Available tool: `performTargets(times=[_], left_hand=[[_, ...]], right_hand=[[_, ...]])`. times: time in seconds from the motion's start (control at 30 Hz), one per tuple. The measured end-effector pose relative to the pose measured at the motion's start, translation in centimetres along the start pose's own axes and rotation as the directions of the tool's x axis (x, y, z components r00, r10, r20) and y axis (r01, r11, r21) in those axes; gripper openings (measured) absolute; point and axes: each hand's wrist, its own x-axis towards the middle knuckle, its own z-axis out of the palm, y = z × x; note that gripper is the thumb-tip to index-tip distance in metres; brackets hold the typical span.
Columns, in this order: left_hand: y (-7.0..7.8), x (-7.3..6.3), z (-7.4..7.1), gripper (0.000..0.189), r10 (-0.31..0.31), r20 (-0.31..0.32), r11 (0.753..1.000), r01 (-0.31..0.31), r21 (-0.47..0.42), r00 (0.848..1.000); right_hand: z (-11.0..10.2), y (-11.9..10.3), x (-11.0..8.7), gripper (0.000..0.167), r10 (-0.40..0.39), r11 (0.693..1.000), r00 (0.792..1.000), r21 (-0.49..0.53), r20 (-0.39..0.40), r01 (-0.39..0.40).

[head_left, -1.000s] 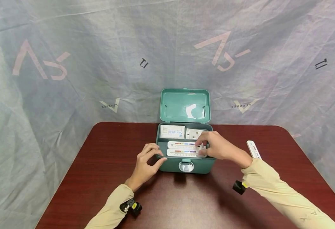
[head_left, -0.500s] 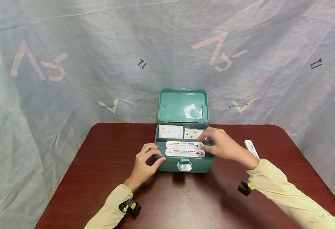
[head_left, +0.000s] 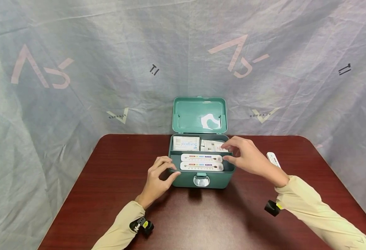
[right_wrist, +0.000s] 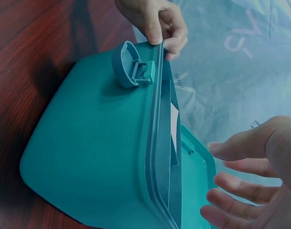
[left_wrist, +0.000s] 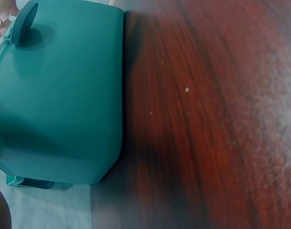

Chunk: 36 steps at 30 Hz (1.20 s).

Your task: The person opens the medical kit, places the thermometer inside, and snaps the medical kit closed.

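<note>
A green storage box [head_left: 186, 181] stands on the table with its lid [head_left: 199, 114] raised. In the head view, my left hand [head_left: 155, 178] pinches the box's front left rim, thumb outside and fingers over the edge. Two white wall thermometers lie side by side in the front compartment, a rear one [head_left: 201, 158] and a front one [head_left: 201, 166]. My right hand [head_left: 249, 158] hovers at the box's right end, fingers loosely bent, holding nothing. The right wrist view shows that hand [right_wrist: 260, 176] apart from the rim. A third thermometer [head_left: 273, 159] lies right of the box, partly hidden by my right forearm.
Behind the divider, a white box [head_left: 186, 143] marked "Surgical" sits on the left and white packets [head_left: 212, 146] on the right. A metal-coloured latch [head_left: 201, 181] hangs on the box front. A grey cloth [head_left: 139, 86] hangs behind the dark red table [head_left: 123, 152].
My right hand has let go of the thermometers in the front compartment and drawn back to the right. My left hand keeps its hold on the rim.
</note>
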Motion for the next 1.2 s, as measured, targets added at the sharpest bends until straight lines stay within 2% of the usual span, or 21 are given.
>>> performTargets(times=[0.33, 0.63, 1.2], left_hand=[[0.0, -0.1, 0.0, 0.029, -0.017, 0.010, 1.000, 0.017, 0.002, 1.000], [0.0, -0.3, 0.1, 0.029, -0.017, 0.019, 1.000, 0.017, -0.002, 1.000], [0.1, 0.0, -0.1, 0.029, -0.004, 0.017, 1.000, 0.004, 0.001, 1.000]], right_hand=[[-0.5, 0.2, -0.7, 0.026, 0.030, 0.999, 0.997, 0.017, -0.075, -0.028], [-0.9, 1.0, -1.9, 0.025, 0.046, 0.999, 0.991, -0.009, -0.124, -0.048], [-1.4, 2.7, -3.4, 0.027, 0.015, 0.998, 0.981, -0.051, -0.194, -0.025]])
